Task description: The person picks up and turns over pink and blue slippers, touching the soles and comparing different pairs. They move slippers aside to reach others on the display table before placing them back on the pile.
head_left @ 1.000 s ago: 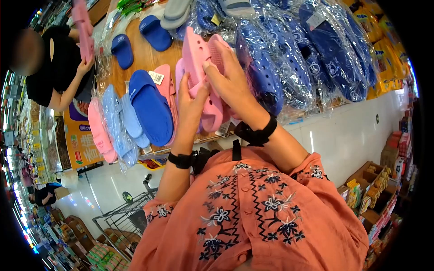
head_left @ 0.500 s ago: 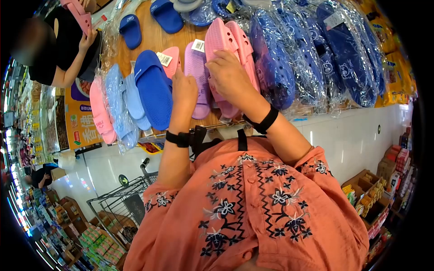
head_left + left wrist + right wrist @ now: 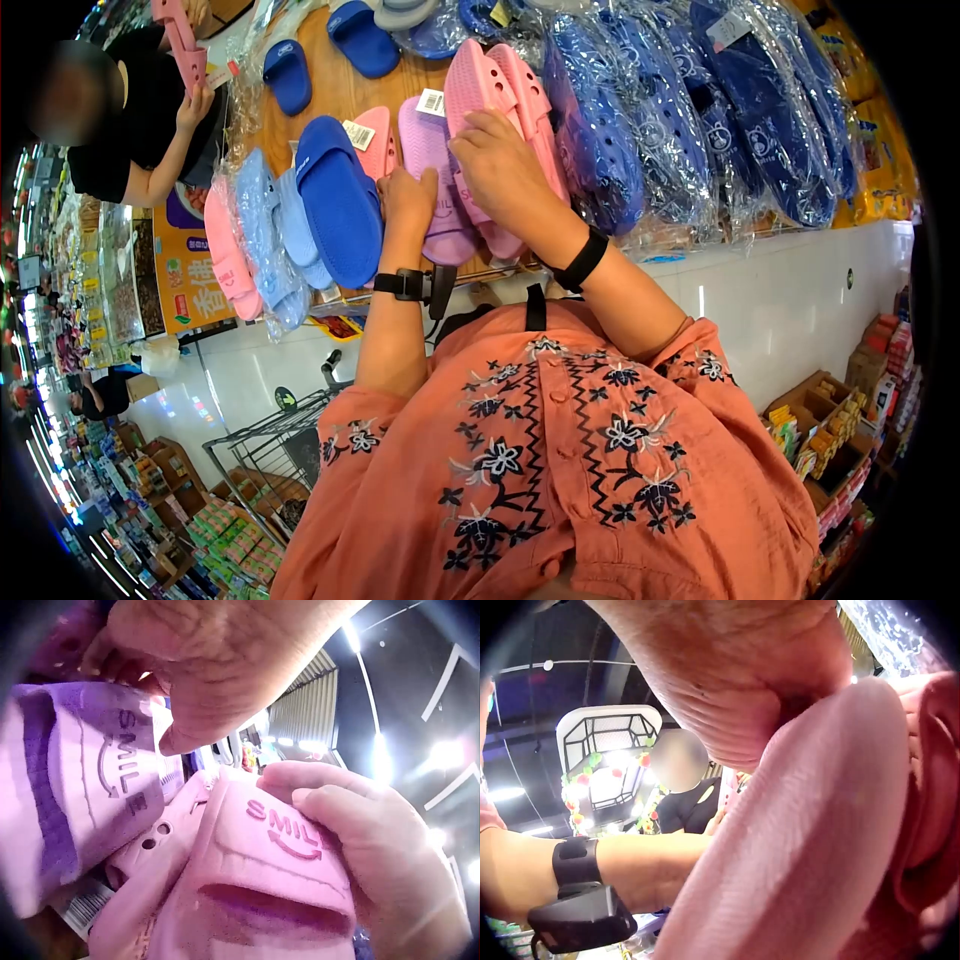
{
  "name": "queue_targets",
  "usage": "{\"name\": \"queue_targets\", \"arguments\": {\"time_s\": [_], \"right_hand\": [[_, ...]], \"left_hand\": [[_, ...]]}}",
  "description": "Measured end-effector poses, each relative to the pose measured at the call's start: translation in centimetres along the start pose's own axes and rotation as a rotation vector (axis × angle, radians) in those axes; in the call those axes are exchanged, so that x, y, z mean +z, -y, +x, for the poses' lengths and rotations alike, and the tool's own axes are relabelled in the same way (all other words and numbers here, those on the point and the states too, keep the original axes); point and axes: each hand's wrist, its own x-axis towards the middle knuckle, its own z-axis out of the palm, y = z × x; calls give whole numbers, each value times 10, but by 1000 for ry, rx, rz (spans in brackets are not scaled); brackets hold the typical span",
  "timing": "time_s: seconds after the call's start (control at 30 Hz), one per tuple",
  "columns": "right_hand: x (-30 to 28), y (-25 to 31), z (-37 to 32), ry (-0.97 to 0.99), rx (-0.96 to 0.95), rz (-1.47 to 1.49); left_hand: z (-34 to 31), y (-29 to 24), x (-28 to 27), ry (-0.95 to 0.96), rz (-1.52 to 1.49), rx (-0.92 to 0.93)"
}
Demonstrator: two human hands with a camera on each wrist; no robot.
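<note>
In the head view my right hand (image 3: 508, 172) grips a pink slipper (image 3: 475, 75) of a pair standing on edge among the others on the table. From the left wrist view, its fingers curl over the side of that slipper's strap (image 3: 277, 847), marked SMILE. My left hand (image 3: 408, 203) is beside a lilac slipper (image 3: 421, 135), its fingers loosely bent. In the left wrist view its thumb and fingers are spread apart near the edge of the lilac strap (image 3: 90, 750). The right wrist view shows the pink sole (image 3: 802, 817) up against my palm.
A blue slipper (image 3: 340, 215), light blue slippers (image 3: 295, 235) and another pink one (image 3: 228, 255) line the left. Plastic-wrapped dark blue clogs (image 3: 600, 140) crowd the right. Across the table another person (image 3: 130, 120) holds a pink slipper. A wire cart (image 3: 265, 440) stands lower left.
Both hands held the raised pink slippers together a second ago. The pair has come down beside the lilac slipper. My left hand has let go and moved left; my right hand keeps its grip.
</note>
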Motion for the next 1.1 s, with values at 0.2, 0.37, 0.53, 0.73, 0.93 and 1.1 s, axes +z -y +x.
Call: {"name": "queue_targets", "arguments": {"time_s": [0.2, 0.37, 0.53, 0.73, 0.93, 1.1], "right_hand": [[-1, -1, -1, 3, -17, 27], [1, 3, 2, -1, -5, 113], [13, 6, -1, 20, 15, 48], [30, 6, -1, 49, -20, -5], [54, 7, 14, 188, -46, 15], [66, 22, 27, 223, 5, 198]], "left_hand": [[-2, 10, -4, -22, -220, 113], [-2, 13, 0, -60, -525, 59], [-13, -11, -31, -498, -155, 383], [-28, -11, -105, -356, -548, 287], [-44, 2, -133, -148, -1058, 120], [-52, 11, -128, -85, -1190, 89]]}}
